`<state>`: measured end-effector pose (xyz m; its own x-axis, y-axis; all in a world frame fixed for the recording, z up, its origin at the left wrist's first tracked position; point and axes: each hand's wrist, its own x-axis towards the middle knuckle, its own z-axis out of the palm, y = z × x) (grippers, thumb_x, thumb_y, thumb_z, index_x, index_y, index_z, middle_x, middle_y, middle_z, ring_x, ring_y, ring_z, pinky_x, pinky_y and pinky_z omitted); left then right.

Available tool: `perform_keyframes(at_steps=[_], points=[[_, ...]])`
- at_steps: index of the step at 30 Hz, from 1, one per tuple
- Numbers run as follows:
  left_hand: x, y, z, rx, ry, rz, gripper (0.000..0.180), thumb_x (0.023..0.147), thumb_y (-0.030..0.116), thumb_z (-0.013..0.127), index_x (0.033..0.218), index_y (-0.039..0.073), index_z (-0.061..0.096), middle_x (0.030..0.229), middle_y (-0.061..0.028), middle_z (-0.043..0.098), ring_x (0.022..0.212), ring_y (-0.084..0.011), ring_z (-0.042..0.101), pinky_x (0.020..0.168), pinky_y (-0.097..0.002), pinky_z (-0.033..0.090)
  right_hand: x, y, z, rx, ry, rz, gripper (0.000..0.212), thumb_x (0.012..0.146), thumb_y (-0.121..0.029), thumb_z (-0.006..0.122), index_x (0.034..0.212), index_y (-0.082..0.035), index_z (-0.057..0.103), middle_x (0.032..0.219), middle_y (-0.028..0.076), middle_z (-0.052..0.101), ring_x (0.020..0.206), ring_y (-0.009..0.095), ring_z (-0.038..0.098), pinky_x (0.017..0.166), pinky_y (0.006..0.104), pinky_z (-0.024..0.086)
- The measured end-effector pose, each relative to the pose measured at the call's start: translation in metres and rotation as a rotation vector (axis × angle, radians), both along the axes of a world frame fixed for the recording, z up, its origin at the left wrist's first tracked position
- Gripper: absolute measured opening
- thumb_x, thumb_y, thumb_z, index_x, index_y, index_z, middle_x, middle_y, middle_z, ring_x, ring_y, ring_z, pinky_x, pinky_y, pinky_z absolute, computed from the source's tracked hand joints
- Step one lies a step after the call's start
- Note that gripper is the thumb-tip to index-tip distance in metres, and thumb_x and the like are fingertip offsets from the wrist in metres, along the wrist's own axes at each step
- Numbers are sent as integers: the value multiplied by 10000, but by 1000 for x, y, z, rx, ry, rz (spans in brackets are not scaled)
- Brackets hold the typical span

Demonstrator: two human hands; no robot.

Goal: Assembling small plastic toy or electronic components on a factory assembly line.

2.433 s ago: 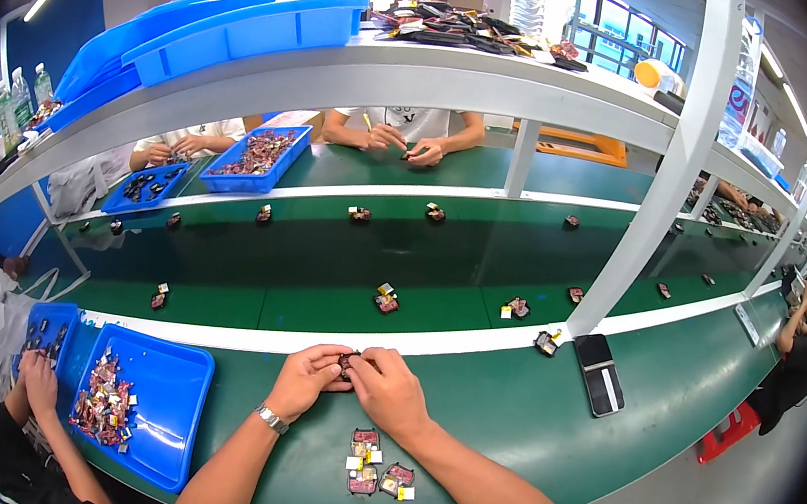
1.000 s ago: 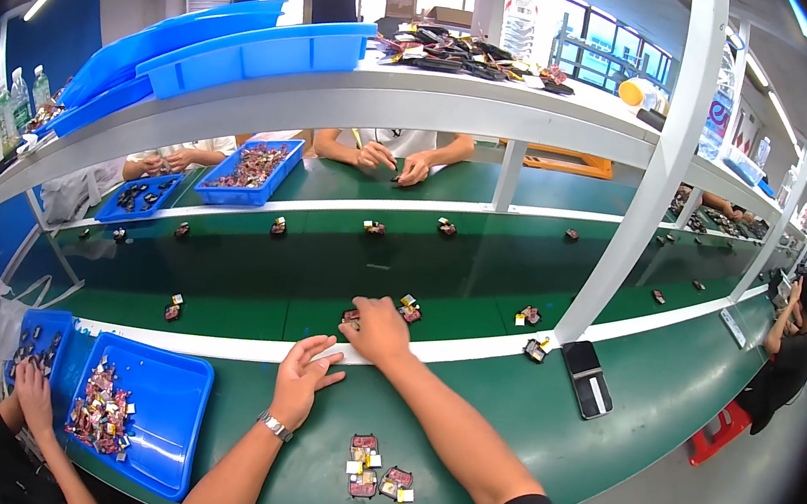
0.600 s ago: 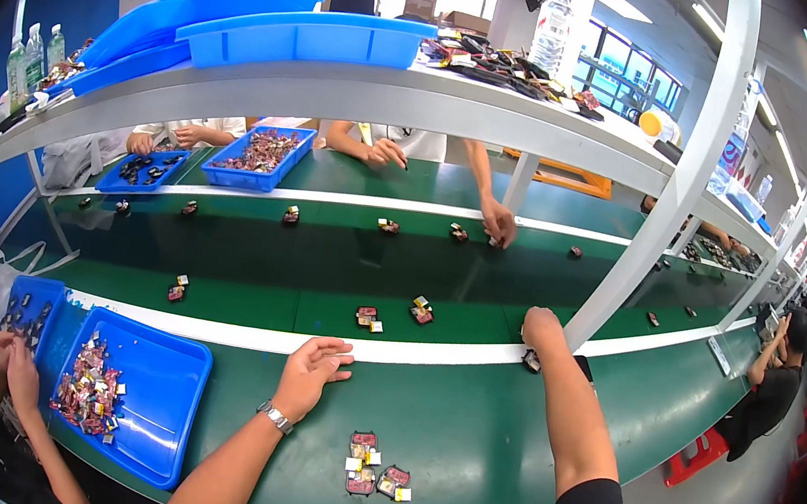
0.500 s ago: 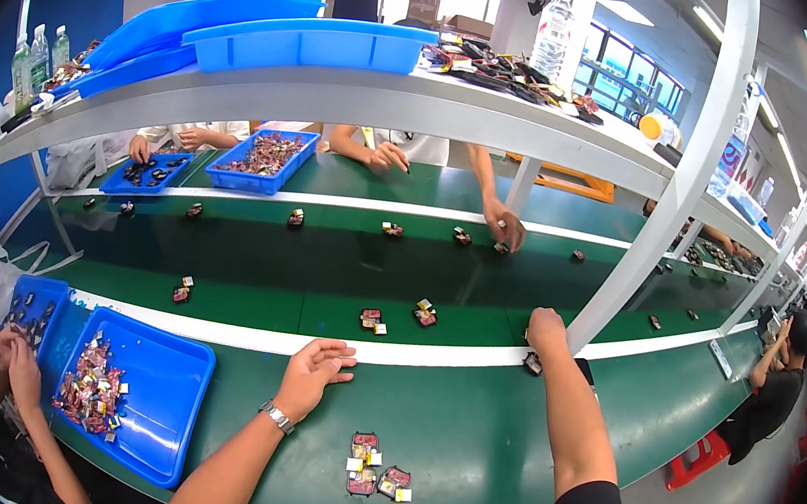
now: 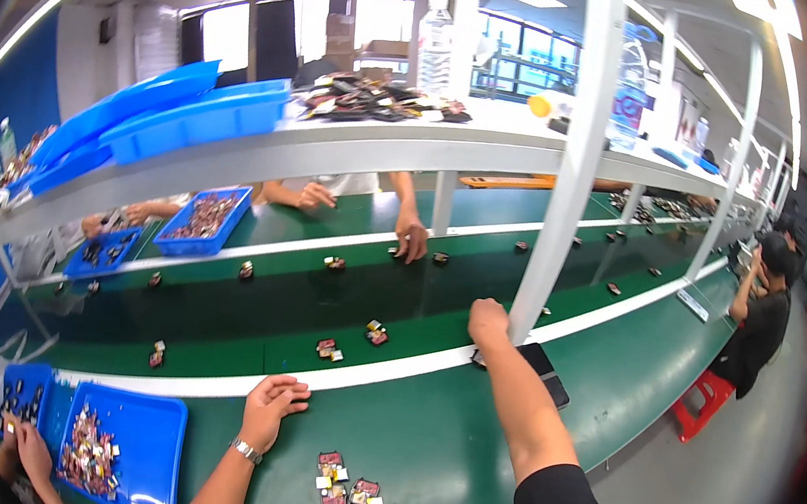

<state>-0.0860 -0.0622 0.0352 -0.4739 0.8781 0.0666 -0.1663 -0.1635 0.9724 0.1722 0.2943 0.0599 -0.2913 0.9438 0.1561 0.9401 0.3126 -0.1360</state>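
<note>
My left hand hovers at the near bench's inner edge with its fingers stretched and a little apart, holding nothing; a metal-banded watch is on that wrist. My right arm reaches forward to the white rail beside the upright post. The right hand is curled closed there, its fingertips hidden behind its back. A small dark part shows just below that hand. On the green bench between my arms lies a small group of reddish electronic modules with white and yellow bits.
Past the rail, similar modules sit spaced along the dark green conveyor belt. A blue tray of modules stands at left, near another person's hands. A black flat object lies right of my right forearm. A white shelf spans overhead.
My view has turned to the right. My right hand stays closed by the rail near the post, and my left hand stays open. Belt modules and the co-worker's hand opposite have shifted.
</note>
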Motion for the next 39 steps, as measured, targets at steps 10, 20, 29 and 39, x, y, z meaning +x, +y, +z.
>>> perform_keyframes(at_steps=[10, 20, 29, 39], points=[[0, -11, 10, -137, 109, -124, 295, 1012, 212, 483, 1144, -40, 564, 964, -163, 680, 821, -222, 684, 720, -301, 554, -74, -178, 27, -234, 419, 1046, 334, 700, -61, 684, 1030, -36, 636, 972, 127, 665, 966, 314, 623, 876, 402, 506], [-9, -11, 13, -131, -135, -272, 368, 1002, 124, 487, 1335, -30, 483, 1127, -126, 627, 924, -176, 642, 797, -294, 545, -93, -246, 25, -69, 616, 1113, 512, 759, 24, 603, 1261, -61, 547, 1192, 128, 594, 1099, 304, 560, 925, 395, 491], [-5, -14, 20, -107, -140, -249, 265, 964, 15, 508, 1229, 16, 516, 1142, -108, 608, 1027, -202, 649, 876, -326, 585, -101, -251, 1, -57, 726, 1092, 208, 803, -115, 723, 1000, -105, 658, 1250, 73, 571, 1119, 287, 553, 872, 371, 522], [-3, -11, 21, -127, -42, -328, 329, 916, -68, 458, 1231, 26, 470, 1255, -130, 528, 1125, -215, 588, 928, -355, 572, -100, -249, 0, -132, 712, 1091, 98, 826, -119, 693, 920, -96, 689, 1237, 74, 571, 1140, 292, 535, 931, 388, 486]])
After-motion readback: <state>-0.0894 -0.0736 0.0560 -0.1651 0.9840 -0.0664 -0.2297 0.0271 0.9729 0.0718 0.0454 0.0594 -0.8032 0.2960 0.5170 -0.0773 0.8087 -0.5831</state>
